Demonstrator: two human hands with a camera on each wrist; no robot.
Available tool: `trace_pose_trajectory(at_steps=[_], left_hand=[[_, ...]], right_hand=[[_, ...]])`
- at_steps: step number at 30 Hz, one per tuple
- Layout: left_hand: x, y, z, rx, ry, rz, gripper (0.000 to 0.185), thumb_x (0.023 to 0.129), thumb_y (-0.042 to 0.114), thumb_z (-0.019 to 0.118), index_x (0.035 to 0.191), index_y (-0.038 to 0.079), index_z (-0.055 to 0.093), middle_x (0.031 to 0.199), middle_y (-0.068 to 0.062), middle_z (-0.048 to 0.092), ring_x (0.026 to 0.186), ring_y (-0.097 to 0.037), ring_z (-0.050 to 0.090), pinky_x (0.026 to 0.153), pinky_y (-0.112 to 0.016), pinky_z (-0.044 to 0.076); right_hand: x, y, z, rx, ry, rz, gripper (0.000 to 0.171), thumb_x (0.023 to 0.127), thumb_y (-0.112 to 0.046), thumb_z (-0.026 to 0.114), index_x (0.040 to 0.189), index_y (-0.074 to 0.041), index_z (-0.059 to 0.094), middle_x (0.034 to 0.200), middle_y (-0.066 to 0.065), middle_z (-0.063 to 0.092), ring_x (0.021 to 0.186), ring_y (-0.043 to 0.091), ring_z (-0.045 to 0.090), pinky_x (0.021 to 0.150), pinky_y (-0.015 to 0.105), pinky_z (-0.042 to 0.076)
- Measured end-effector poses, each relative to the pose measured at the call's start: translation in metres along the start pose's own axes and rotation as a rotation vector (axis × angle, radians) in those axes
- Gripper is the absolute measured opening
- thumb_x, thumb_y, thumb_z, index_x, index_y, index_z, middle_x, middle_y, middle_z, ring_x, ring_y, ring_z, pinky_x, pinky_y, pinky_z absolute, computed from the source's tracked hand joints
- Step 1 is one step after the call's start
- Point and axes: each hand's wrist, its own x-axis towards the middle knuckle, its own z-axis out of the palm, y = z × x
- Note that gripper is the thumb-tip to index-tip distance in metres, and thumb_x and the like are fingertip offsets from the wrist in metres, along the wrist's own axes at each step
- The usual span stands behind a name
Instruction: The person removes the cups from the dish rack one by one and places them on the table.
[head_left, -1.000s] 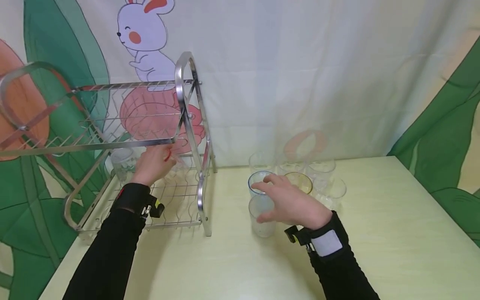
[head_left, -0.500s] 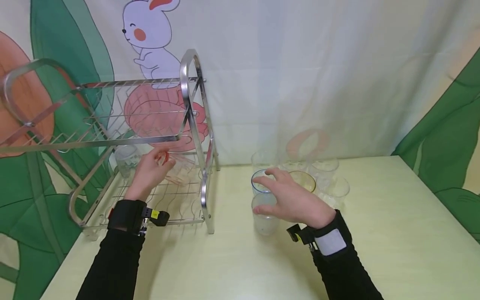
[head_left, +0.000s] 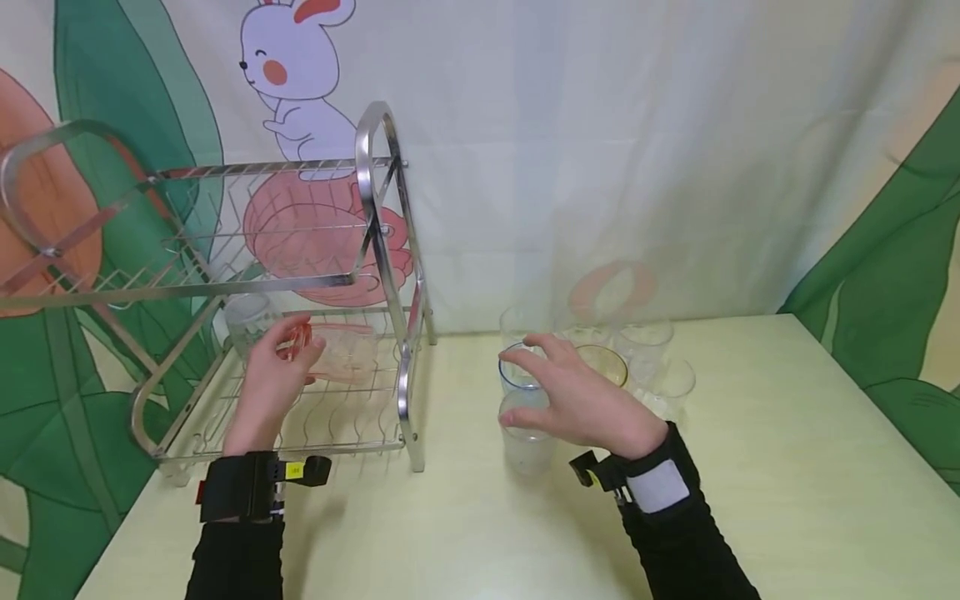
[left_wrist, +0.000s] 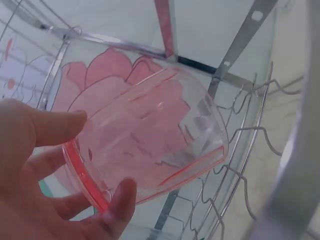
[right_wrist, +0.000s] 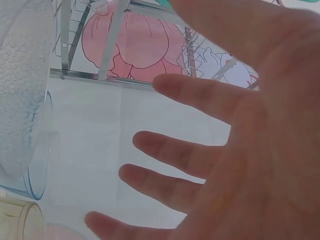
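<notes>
My left hand (head_left: 273,367) grips a clear drinking glass (head_left: 347,354) by its orange-red rim, inside the lower tier of the metal dish rack (head_left: 381,250). In the left wrist view the glass (left_wrist: 150,135) lies on its side, rim towards the palm, fingers and thumb round the rim. My right hand (head_left: 581,404) hovers with spread fingers beside a frosted glass (head_left: 528,454) and over a blue-rimmed glass (head_left: 512,382). The right wrist view shows that hand (right_wrist: 260,135) with nothing in it, apart from the pebbled frosted glass (right_wrist: 22,85).
Another clear glass (head_left: 249,321) stands at the left of the lower rack tier. A yellow-rimmed glass (head_left: 626,371) and several clear glasses (head_left: 675,379) stand on the pale table (head_left: 450,533) behind and beside my right hand. A printed curtain (head_left: 480,192) hangs behind.
My left hand has drawn back towards me with the red-rimmed glass, which now shows more plainly on its side. My right hand stays nearly still.
</notes>
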Motion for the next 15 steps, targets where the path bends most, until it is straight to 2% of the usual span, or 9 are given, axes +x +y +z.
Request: trace_pose_trajectory(at_steps=[6, 9, 15], left_hand=[[-0.014, -0.011, -0.003, -0.140, 0.040, -0.017, 0.057, 0.099, 0.031, 0.058, 0.151, 0.018, 0.038, 0.141, -0.014, 0.036, 0.113, -0.023, 0.048, 0.072, -0.028, 0.056], [-0.018, -0.011, -0.002, -0.188, 0.007, -0.025, 0.056, 0.099, 0.031, 0.059, 0.150, 0.019, 0.040, 0.141, -0.013, 0.037, 0.112, -0.021, 0.050, 0.073, -0.029, 0.056], [-0.024, -0.005, -0.002, -0.209, -0.036, -0.014, 0.055, 0.098, 0.032, 0.059, 0.149, 0.019, 0.041, 0.143, -0.014, 0.037, 0.114, -0.023, 0.048, 0.072, -0.027, 0.056]], right_hand=[[-0.001, 0.001, -0.003, 0.010, 0.023, 0.029, 0.072, 0.085, -0.044, 0.075, 0.145, -0.016, 0.046, 0.148, 0.017, 0.034, 0.131, 0.035, 0.039, 0.096, 0.044, 0.047], [-0.003, 0.004, -0.006, 0.010, 0.040, 0.032, 0.074, 0.085, -0.046, 0.074, 0.147, -0.017, 0.044, 0.148, 0.016, 0.034, 0.129, 0.034, 0.043, 0.094, 0.045, 0.047], [-0.004, 0.004, -0.011, 0.039, 0.073, 0.005, 0.075, 0.086, -0.048, 0.073, 0.148, -0.017, 0.043, 0.147, 0.013, 0.035, 0.127, 0.031, 0.044, 0.095, 0.045, 0.047]])
